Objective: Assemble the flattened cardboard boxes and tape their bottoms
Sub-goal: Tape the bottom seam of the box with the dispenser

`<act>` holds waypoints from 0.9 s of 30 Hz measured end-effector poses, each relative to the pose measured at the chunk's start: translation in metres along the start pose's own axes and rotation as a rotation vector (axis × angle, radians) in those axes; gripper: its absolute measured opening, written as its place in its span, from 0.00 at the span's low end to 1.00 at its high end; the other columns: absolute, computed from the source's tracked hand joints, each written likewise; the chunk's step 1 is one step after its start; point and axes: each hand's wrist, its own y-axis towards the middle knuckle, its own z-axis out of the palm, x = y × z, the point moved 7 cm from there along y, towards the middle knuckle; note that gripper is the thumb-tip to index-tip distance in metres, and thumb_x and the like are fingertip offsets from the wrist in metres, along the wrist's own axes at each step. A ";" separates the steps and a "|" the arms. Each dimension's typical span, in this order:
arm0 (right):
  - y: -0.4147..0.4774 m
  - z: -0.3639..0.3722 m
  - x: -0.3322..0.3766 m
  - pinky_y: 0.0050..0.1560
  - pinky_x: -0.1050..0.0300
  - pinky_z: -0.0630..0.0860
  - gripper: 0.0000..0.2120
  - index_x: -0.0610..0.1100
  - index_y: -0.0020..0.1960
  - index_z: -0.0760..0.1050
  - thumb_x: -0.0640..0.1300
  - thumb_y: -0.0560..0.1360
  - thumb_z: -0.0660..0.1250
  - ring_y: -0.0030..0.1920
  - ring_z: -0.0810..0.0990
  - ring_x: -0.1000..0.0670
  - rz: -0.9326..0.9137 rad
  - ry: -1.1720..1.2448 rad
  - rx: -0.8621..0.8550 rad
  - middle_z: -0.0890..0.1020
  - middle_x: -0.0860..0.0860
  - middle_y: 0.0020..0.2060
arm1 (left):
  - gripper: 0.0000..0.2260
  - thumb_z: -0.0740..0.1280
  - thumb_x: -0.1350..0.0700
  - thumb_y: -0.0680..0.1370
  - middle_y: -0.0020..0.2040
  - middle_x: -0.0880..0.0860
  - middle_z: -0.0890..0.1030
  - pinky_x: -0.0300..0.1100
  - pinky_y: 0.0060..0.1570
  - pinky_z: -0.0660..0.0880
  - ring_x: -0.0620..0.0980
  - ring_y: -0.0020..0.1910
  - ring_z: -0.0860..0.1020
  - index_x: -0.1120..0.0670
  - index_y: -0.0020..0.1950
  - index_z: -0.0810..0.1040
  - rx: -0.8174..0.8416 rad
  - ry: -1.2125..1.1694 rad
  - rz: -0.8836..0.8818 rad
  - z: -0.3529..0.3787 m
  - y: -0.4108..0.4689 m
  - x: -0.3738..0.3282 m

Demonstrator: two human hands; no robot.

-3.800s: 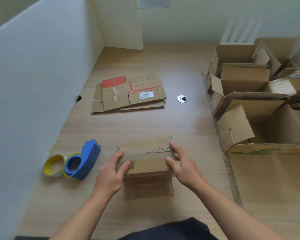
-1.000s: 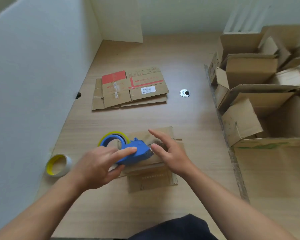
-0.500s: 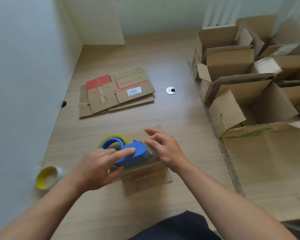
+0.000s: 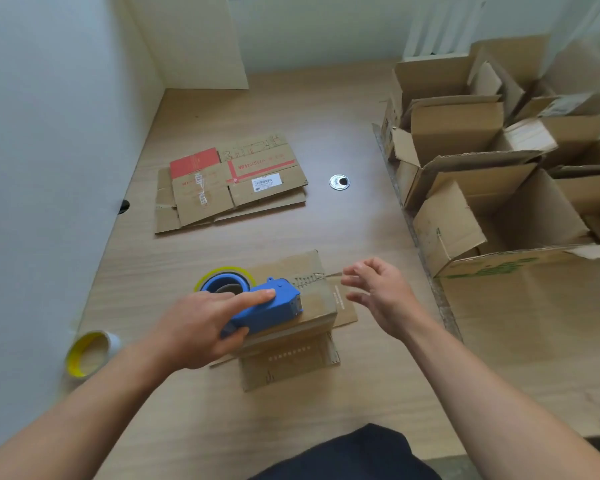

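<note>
A small cardboard box (image 4: 312,271) stands bottom-up on the wooden table (image 4: 361,237) in front of me, its lower flaps splayed out. A blue tape dispenser (image 4: 267,306) with a yellow-rimmed roll lies on the box's bottom seam. My left hand (image 4: 201,327) grips the dispenser, index finger stretched along its top. My right hand (image 4: 381,292) hovers just right of the box, fingers spread and relaxed, holding nothing I can make out. A stack of flattened boxes (image 4: 232,185) with red print lies farther back.
Several assembled open boxes (image 4: 482,161) fill the right side of the table. A spare yellow tape roll (image 4: 90,355) lies at the left by the white partition wall (image 4: 49,168). A metal grommet (image 4: 339,182) sits mid-table.
My left hand fetched the dispenser from the left and set it on the box. In the last half second my right hand lifted off the box and moved right.
</note>
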 end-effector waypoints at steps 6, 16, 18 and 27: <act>0.006 0.008 -0.005 0.30 0.59 0.69 0.08 0.43 0.42 0.72 0.38 0.80 0.66 0.32 0.76 0.51 0.055 -0.097 -0.049 0.80 0.45 0.35 | 0.28 0.59 0.42 0.74 0.42 0.44 0.81 0.41 0.32 0.76 0.50 0.34 0.79 0.34 0.74 0.58 -0.018 0.012 0.015 -0.002 -0.001 0.000; 0.020 0.012 -0.020 0.27 0.59 0.67 0.08 0.44 0.42 0.73 0.40 0.79 0.67 0.28 0.74 0.52 0.127 -0.267 -0.120 0.81 0.47 0.32 | 0.28 0.59 0.42 0.74 0.40 0.43 0.79 0.42 0.32 0.76 0.49 0.34 0.78 0.34 0.74 0.60 -0.001 0.025 -0.010 -0.003 -0.003 -0.002; 0.022 0.014 -0.024 0.27 0.59 0.68 0.07 0.43 0.42 0.74 0.40 0.79 0.67 0.28 0.74 0.52 0.149 -0.273 -0.111 0.81 0.47 0.33 | 0.27 0.59 0.43 0.74 0.39 0.43 0.79 0.40 0.32 0.74 0.49 0.33 0.77 0.35 0.74 0.61 -0.004 0.041 -0.012 -0.003 -0.002 -0.004; 0.021 0.025 -0.040 0.30 0.56 0.68 0.11 0.42 0.53 0.79 0.49 0.80 0.67 0.33 0.75 0.50 0.234 -0.379 -0.108 0.84 0.44 0.41 | 0.28 0.59 0.43 0.74 0.39 0.43 0.78 0.41 0.31 0.75 0.49 0.34 0.77 0.34 0.74 0.59 0.009 0.038 -0.029 -0.001 -0.002 -0.002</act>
